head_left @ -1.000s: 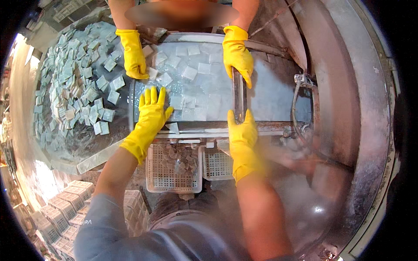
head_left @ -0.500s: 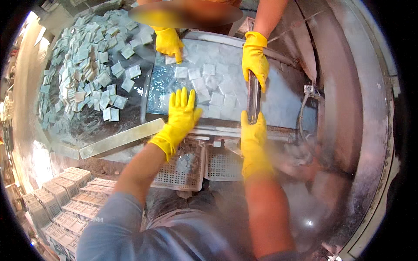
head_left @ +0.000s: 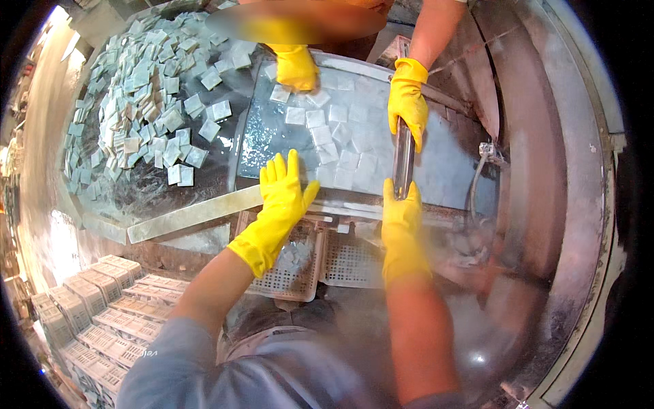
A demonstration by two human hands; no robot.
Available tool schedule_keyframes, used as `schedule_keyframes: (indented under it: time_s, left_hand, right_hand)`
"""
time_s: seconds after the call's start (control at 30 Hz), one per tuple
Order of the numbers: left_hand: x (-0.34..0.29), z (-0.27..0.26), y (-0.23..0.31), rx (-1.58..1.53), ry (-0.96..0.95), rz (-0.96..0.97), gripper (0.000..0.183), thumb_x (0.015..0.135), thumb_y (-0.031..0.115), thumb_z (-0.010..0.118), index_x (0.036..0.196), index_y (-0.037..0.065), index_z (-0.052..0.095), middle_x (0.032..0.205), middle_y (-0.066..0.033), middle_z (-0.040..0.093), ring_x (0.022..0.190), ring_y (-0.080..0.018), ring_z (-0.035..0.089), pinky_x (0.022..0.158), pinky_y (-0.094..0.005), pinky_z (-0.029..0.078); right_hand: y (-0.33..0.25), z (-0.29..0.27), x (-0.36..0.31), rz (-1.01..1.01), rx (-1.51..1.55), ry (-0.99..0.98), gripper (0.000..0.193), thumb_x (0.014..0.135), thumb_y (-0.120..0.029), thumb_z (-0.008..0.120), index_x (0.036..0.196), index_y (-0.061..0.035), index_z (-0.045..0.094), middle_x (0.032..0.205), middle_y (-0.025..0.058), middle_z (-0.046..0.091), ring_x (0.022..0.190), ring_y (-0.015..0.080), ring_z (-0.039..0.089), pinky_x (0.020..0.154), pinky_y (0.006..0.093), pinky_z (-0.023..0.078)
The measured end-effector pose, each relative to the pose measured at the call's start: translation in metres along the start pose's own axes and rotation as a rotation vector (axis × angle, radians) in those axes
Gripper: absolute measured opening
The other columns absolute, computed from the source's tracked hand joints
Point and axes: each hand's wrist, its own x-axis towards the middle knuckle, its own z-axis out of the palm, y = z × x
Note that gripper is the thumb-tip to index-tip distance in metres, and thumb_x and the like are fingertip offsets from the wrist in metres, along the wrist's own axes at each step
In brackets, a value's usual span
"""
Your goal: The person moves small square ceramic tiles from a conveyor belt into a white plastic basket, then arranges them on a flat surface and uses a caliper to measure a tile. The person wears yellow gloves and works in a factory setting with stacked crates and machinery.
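In a yellow rubber glove, my left hand (head_left: 274, 208) is open, fingers spread, over the near edge of a wet work surface (head_left: 255, 146). My right hand (head_left: 403, 235), gloved alike, grips the near end of a long metal bar (head_left: 403, 163). This bar lies across the wet surface. Several pale square stone tiles (head_left: 319, 135) lie in a loose patch between my hands and beyond them. Across from me, a co-worker's yellow-gloved hand (head_left: 407, 99) holds the bar's far end. The co-worker's other gloved hand (head_left: 297, 68) is over tiles at the far edge.
A large heap of greenish tiles (head_left: 146, 88) spreads to the left, behind a slanting pale strip (head_left: 194, 213). White perforated baskets (head_left: 351, 259) stand below the near edge. Stacked pale crates (head_left: 112, 296) are at lower left. A hose (head_left: 473, 178) hangs at right.
My left hand has drawn back toward the near edge, off the tiles. My right hand stays on the bar. The co-worker's hand at the far edge has moved right. The view has shifted slightly.
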Motion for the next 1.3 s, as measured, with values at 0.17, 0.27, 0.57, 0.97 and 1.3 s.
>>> schedule_keyframes:
  time_s: [0.17,0.27,0.57,0.97,1.3]
  left_hand:
    - [-0.001,0.048,0.063,0.007,-0.165,-0.026,0.099,0.090,0.052,0.071,0.164,0.002,0.028,0.166,-0.0375,0.022,0.154,-0.0577,0.019,0.126,-0.0647,0.010]
    - [-0.017,0.039,0.082,-0.108,-0.262,0.023,0.094,0.089,0.049,0.074,0.161,0.003,0.035,0.163,-0.0372,0.029,0.151,-0.0574,0.027,0.126,-0.0619,0.018]
    - [0.082,-0.103,-0.224,0.419,0.391,-0.057,0.074,0.090,0.049,0.072,0.150,0.009,0.054,0.151,-0.0245,0.053,0.138,-0.0470,0.048,0.115,-0.0603,0.034]
    - [0.104,-0.037,-0.105,0.491,0.030,-0.112,0.090,0.091,0.068,0.061,0.160,0.014,0.042,0.165,-0.0241,0.037,0.150,-0.0560,0.030,0.121,-0.0721,0.015]
    - [0.052,-0.109,-0.195,0.529,-0.041,0.030,0.091,0.089,0.060,0.071,0.161,0.014,0.040,0.166,-0.0234,0.034,0.149,-0.0524,0.032,0.120,-0.0671,0.021]
  right_hand:
    - [-0.004,0.001,0.004,-0.017,0.009,-0.019,0.077,0.088,-0.066,0.071,0.136,-0.0054,0.065,0.124,0.0232,0.072,0.114,0.0427,0.067,0.099,0.0488,0.053]
    - [-0.004,0.001,0.001,-0.036,0.029,0.019,0.073,0.088,-0.063,0.073,0.132,-0.0052,0.067,0.122,0.0226,0.072,0.112,0.0427,0.068,0.097,0.0489,0.053]
    - [-0.004,-0.001,-0.004,-0.073,0.121,0.042,0.056,0.088,-0.053,0.077,0.119,-0.0066,0.071,0.106,0.0184,0.075,0.099,0.0408,0.071,0.086,0.0490,0.055]
    - [-0.007,-0.004,0.001,-0.056,0.125,0.002,0.069,0.088,-0.057,0.076,0.125,-0.0003,0.069,0.116,0.0215,0.074,0.106,0.0414,0.070,0.093,0.0479,0.054]
    - [-0.007,-0.004,-0.003,-0.023,0.045,0.036,0.067,0.088,-0.055,0.076,0.129,-0.0035,0.068,0.115,0.0214,0.074,0.107,0.0417,0.069,0.094,0.0472,0.054]
